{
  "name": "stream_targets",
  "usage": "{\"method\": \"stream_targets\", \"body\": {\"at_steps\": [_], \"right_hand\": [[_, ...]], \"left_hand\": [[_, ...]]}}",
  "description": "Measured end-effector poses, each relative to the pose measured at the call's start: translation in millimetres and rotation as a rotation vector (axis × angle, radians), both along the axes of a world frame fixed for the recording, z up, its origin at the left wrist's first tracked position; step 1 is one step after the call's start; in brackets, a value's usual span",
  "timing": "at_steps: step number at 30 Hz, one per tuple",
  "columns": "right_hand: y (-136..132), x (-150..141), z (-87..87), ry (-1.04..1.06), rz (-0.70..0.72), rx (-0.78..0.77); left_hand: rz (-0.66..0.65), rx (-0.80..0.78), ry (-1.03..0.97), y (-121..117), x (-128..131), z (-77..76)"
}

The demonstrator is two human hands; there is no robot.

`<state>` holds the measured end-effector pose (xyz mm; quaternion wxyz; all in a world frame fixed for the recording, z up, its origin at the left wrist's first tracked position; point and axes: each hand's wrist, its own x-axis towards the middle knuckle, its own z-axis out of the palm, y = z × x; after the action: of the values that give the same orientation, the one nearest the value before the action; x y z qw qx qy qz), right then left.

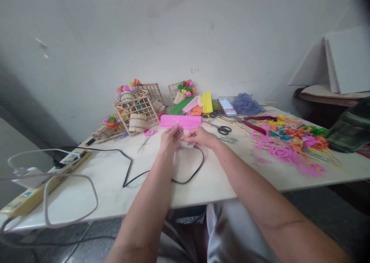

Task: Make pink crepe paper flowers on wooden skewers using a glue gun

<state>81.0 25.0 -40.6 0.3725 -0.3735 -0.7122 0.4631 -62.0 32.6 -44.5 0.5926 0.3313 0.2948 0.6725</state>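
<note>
Near the middle of the table my left hand (171, 136) is closed, with a thin, pale strand showing at its fingertips; what it grips is too small to make out. Close on its right, my right hand (200, 137) pinches a small orange piece (184, 139), which points toward the left hand. Just beyond both hands lies a folded sheet of bright pink paper (187, 120). A black cord (199, 161) loops over the table and ends under my right hand, where the fingers hide most of what it joins. Pink petal-like pieces on thin stems (148, 133) lie to the left.
Stick-built baskets with paper flowers (137, 111) stand at the back left. Black-handled scissors (224, 130), red-handled pliers (254, 125) and purple yarn (247, 103) lie right of centre. Colourful paper scraps (291, 139) cover the right side, beside a dark jar (351, 128). A power strip (43, 186) runs along the left.
</note>
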Motion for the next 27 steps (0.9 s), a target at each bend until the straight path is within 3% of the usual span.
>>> {"method": "stream_targets", "body": {"at_steps": [15, 19, 23, 27], "right_hand": [[-4, -2, 3.9, -0.023, 0.038, 0.031], [0, -1, 4.4, -0.071, -0.145, 0.148], [4, -1, 0.9, -0.311, -0.376, 0.385], [2, -5, -3.3, -0.662, -0.35, 0.556]], "left_hand": [[0.043, 0.059, 0.015, 4, -4, -2.9], [0.063, 0.081, 0.003, 6, -8, -0.8], [0.081, 0.074, 0.021, 5, -12, 2.3], [0.068, 0.075, 0.034, 4, -15, 4.3]]}}
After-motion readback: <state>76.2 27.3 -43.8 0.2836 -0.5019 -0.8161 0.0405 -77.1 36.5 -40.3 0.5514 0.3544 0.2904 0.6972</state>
